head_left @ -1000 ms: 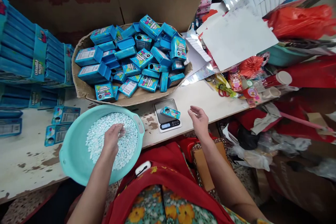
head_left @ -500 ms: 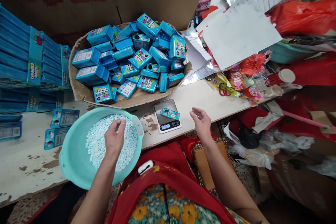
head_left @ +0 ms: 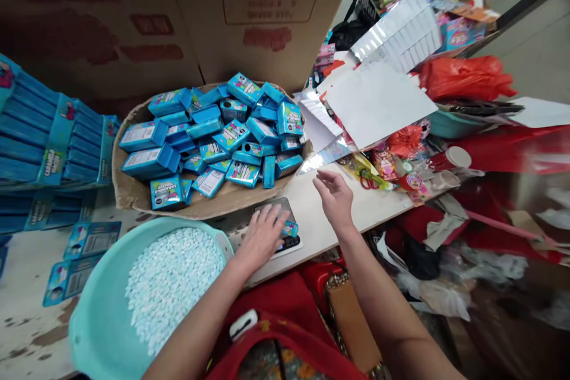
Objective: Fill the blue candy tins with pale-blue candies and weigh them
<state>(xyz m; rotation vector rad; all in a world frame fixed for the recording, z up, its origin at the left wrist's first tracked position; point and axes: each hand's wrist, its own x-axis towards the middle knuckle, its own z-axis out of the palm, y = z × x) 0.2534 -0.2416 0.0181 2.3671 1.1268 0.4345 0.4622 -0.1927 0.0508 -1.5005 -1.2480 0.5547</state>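
My left hand [head_left: 262, 231] is over the small digital scale [head_left: 291, 243], its fingers spread. Beneath its fingertips, a small blue candy box [head_left: 291, 228] lies on the scale, partly covered by the hand. Whether the fingers touch the box I cannot tell. To the right of the scale, my right hand [head_left: 333, 197] hovers above the table, fingers loosely bent and apart, holding nothing visible. A turquoise basin [head_left: 95, 303] with pale blue candies [head_left: 176, 279] stands left of my left hand.
Behind the scale, a cut-down cardboard box [head_left: 214, 205] holds many blue candy boxes [head_left: 234, 133]. Stacked blue cartons [head_left: 53, 130] rise at the left. Flat blue packs [head_left: 91, 240] lie by the basin. Papers [head_left: 378, 101] and a red bag [head_left: 465, 77] crowd the right.
My left hand has gone from above the candies in the basin to the scale, and its fingers have spread. My right hand stays beside the scale. The view has shifted.
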